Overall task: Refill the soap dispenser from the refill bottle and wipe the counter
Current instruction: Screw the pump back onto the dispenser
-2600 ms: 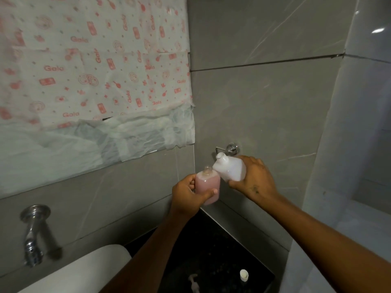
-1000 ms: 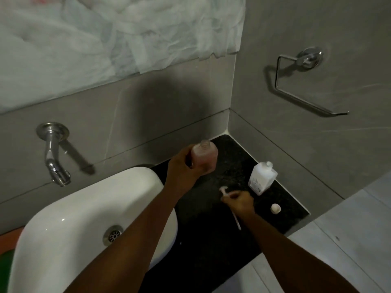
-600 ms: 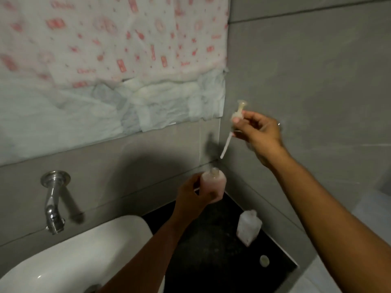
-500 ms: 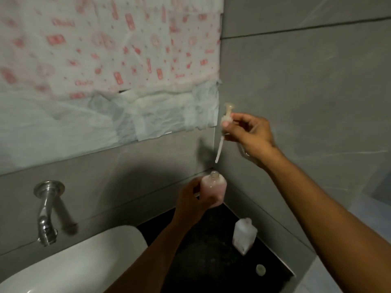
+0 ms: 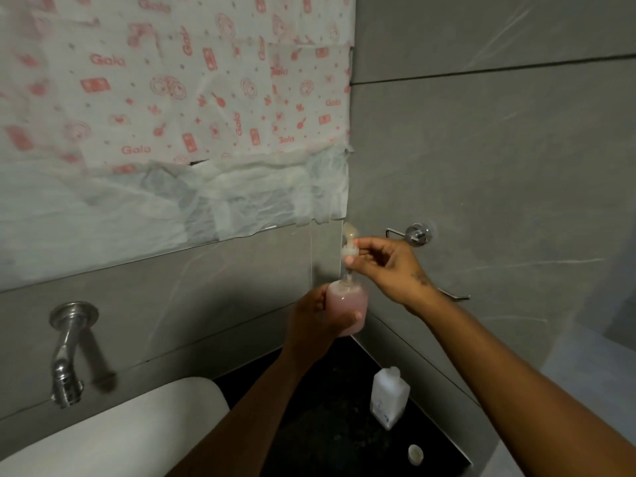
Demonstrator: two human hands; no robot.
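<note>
My left hand (image 5: 315,320) grips a small clear soap dispenser bottle (image 5: 347,309) of pink liquid, held up in front of the wall corner. My right hand (image 5: 385,266) pinches the pump head (image 5: 350,244) just above the bottle's neck, and the pump's tube is down inside the bottle. The white refill bottle (image 5: 389,397) stands upright and uncapped on the black counter (image 5: 327,442) below. Its small white cap (image 5: 415,453) lies loose on the counter nearer the front edge.
A white basin (image 5: 113,438) sits left of the counter, under a chrome wall tap (image 5: 67,352). A chrome towel ring (image 5: 418,234) juts from the right wall behind my right hand. Printed paper (image 5: 172,115) covers the wall above.
My right hand picked the pump up off the counter, lifted it above the bottle, then lowered it so the tube went into the neck. The left hand kept the dispenser raised.
</note>
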